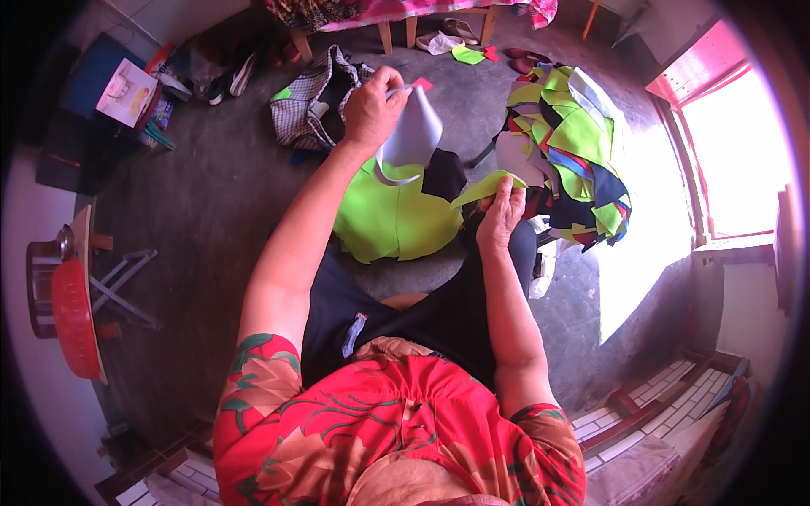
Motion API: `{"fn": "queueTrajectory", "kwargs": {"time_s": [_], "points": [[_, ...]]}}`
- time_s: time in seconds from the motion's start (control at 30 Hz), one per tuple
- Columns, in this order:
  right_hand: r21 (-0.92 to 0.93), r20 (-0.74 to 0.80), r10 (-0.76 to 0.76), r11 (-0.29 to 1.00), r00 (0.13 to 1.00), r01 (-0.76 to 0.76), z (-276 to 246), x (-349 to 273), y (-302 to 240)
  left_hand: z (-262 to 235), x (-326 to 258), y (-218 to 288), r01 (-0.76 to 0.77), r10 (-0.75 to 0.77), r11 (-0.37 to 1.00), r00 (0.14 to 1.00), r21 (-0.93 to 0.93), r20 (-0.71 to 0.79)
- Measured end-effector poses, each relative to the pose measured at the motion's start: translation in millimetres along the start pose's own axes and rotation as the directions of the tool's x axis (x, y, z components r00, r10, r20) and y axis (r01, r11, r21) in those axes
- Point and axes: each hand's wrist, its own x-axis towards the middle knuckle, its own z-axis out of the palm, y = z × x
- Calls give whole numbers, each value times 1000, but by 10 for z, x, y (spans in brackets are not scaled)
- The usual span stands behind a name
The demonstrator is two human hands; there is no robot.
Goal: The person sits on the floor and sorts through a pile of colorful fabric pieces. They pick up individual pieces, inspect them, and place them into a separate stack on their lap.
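Observation:
My left hand is raised, fingers pinched on a pale grey fabric piece that hangs down with a narrow strip curving below it. A small red scrap shows at its top edge. Lower and to the right, my right hand grips a lime green fabric piece between thumb and fingers. Beneath both hands a large lime green cloth spreads in front of my knees. A dark navy piece lies at its far right edge, partly behind the pale piece.
A tall heap of mixed fabric pieces stands at the right. Beyond my left hand sits an open checkered bag. Shoes and scraps lie by a cloth-covered bench. At far left, a red basin leans near a folding stand.

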Motion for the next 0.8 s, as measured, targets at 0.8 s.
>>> {"fn": "queueTrajectory", "kwargs": {"time_s": [0.8], "points": [[-16,3,-9,1000,1000,9,-12,60,-28,942,-1997,-397,-247,137,955,857,164,497]]}}
